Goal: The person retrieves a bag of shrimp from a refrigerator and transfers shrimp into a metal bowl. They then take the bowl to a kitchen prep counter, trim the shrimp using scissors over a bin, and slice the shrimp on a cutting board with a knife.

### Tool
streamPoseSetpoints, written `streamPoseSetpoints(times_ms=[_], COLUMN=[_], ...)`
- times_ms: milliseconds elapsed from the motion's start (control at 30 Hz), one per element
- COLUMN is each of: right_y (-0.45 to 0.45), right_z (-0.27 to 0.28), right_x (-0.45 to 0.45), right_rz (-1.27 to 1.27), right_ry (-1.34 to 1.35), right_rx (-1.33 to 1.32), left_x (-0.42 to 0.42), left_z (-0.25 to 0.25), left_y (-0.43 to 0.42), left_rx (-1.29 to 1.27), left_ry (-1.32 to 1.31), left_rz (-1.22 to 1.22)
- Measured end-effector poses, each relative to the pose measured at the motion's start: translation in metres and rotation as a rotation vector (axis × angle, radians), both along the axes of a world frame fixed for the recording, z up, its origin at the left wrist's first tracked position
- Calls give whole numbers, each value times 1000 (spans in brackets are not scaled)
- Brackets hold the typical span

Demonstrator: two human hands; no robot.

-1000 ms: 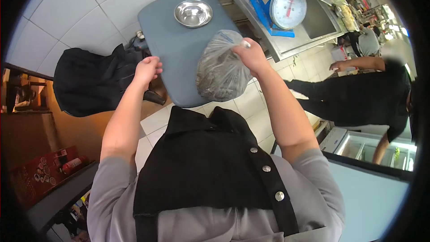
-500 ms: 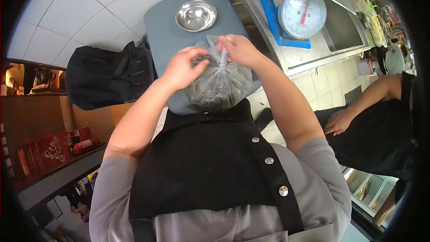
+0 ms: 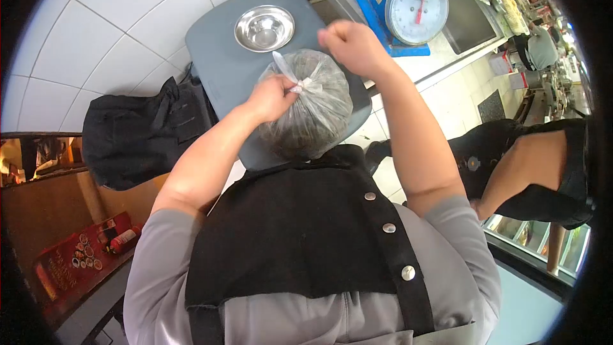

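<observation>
A clear plastic bag (image 3: 319, 112), round and full of something dark, rests on a grey board-like surface (image 3: 220, 45). Its neck is tied in a knot, with a loose tail standing up from it. My left hand (image 3: 271, 98) is closed on the bag at the knot, thumb and fingers pinched together. Up and to the right of the bag, apart from it, my right hand (image 3: 356, 46) is curled closed and slightly blurred; whether its fingers hold anything is hidden. A shiny metal bowl (image 3: 264, 29) sits beyond the bag.
A blue dial scale (image 3: 416, 13) stands on the steel counter to the right. Black cloth (image 3: 143, 131) hangs at the left by the tiled wall. Another person's bare arm (image 3: 527, 169) and dark clothing are close on my right. A fire extinguisher (image 3: 124, 239) lies lower left.
My right hand has come off the bag's neck and moved up and right, closing. My left hand, earlier loosely open beside the bag, now grips the knot.
</observation>
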State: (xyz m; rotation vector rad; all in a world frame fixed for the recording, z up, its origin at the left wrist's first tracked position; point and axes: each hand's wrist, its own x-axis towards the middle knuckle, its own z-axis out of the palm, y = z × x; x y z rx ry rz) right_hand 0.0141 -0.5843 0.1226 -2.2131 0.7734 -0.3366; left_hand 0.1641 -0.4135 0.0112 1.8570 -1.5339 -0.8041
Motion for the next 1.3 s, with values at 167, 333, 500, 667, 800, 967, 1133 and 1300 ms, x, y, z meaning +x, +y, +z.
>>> streamPoseSetpoints(times_ms=[167, 333, 500, 667, 800, 967, 1133, 1300], right_y=[51, 74, 89, 61, 26, 15, 28, 7], right_z=[-16, -63, -37, -12, -76, -84, -67, -98], right_x=[-19, -8, -13, -26, -43, -22, -26, -53], right_rz=[328, 185, 98, 41, 92, 314, 269, -125], right_ry=[447, 383, 64, -76, -5, 399, 472, 233], right_rx=[-168, -318, -50, 363, -312, -384, -260, -58], left_x=[3, 5, 4, -13, -8, -5, 24, 77], left_z=[-3, 7, -4, 9, -10, 17, 29, 0], left_y=[1, 2, -7, 3, 4, -16, -19, 17], left_rx=[-96, -102, -159, -338, -227, -302, -369, -294], left_ry=[26, -77, -200, -245, -329, -467, -447, -42], left_rz=[-40, -66, -111, 134, 42, 65, 202, 485])
